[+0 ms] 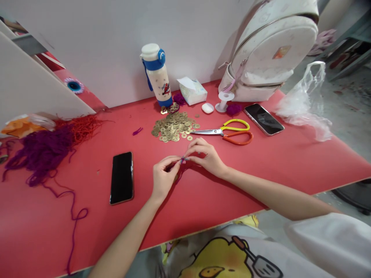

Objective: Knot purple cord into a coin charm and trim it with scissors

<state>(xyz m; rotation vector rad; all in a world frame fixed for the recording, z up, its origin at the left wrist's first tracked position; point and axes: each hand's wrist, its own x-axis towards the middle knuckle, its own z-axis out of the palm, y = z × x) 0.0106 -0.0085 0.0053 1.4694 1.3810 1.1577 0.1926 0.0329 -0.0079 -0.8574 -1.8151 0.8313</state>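
My left hand [165, 174] and my right hand [206, 155] meet above the middle of the red table. Their fingertips pinch a short piece of purple yarn [181, 174], whose tail hangs below the fingers. A round coin-like disc partly shows beneath my left fingers. Just beyond my hands lies a heap of brass-coloured discs with holes [174, 125]. Scissors [228, 131] with one yellow and one orange handle lie right of the heap, blades pointing left. The exact knot or loop between my fingertips is too small to make out.
A black phone [121, 177] lies left of my hands, near purple yarn [48, 150] and red strands [87, 128]. Behind stand a bottle [158, 77], a tissue pack [193, 92], a white spool [223, 102] and a backpack [269, 54]. Another phone [263, 119] and a plastic bag [304, 104] sit right.
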